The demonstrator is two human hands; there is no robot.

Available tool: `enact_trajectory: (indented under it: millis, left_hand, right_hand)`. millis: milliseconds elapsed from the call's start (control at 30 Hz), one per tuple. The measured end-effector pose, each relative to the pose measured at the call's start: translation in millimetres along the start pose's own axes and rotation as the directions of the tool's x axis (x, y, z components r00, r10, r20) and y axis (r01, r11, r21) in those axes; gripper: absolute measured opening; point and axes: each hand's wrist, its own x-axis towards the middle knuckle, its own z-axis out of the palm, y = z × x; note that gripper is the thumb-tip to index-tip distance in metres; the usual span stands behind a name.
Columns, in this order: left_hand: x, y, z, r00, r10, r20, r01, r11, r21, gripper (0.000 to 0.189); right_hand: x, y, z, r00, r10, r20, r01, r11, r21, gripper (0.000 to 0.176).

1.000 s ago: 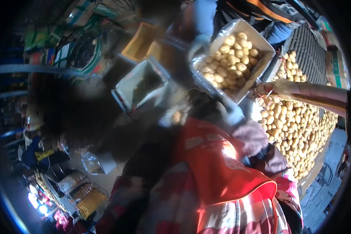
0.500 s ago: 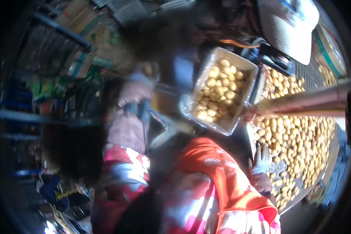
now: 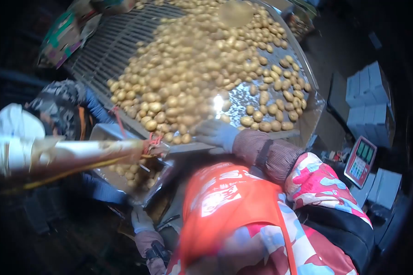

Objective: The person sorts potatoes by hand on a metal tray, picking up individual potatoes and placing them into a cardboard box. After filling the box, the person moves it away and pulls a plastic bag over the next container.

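Note:
My right hand (image 3: pixel 218 134), in a grey glove, lies at the near edge of a big heap of potatoes (image 3: pixel 183 87). Its fingers are stretched out and reach to the nearest potatoes. Low on the left, my gloved left hand (image 3: pixel 142 220) is beside the near corner of a plastic-lined box (image 3: pixel 147 192), fingers extended toward it. Potatoes (image 3: pixel 133 173) fill part of that box, which a pole partly hides.
The heap rests on a slatted table (image 3: pixel 110 43). A pole (image 3: pixel 69 156) with red string crosses from the left, near a person in a pale cap (image 3: pixel 20 121). At right are a red digital scale (image 3: pixel 360 162) and stacked white boxes (image 3: pixel 369 98).
The view has swung toward the potato table. My left hand, stretched far out before, is now close to the box. My right hand remains at the table's near edge.

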Motion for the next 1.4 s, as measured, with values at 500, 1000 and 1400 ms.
enact_trajectory:
  millis: [500,1000,1400]
  left_hand:
    - [-24,233,354,0.493,-0.52,0.697,0.745,0.666,-0.03,0.046]
    - [-16,238,471,0.562,-0.616,0.552,0.709,0.702,0.062,0.065]
    - [-51,279,500,0.337,-0.489,0.805,0.814,0.581,0.012,0.05]
  right_hand:
    - [-220,49,-128,0.662,0.672,-0.332,-0.749,0.597,-0.287,0.044]
    - [-224,214,-193,0.613,0.784,-0.097,-0.717,0.5,-0.486,0.065]
    - [-206,188,-176,0.562,0.793,-0.236,-0.82,0.497,-0.284,0.049]
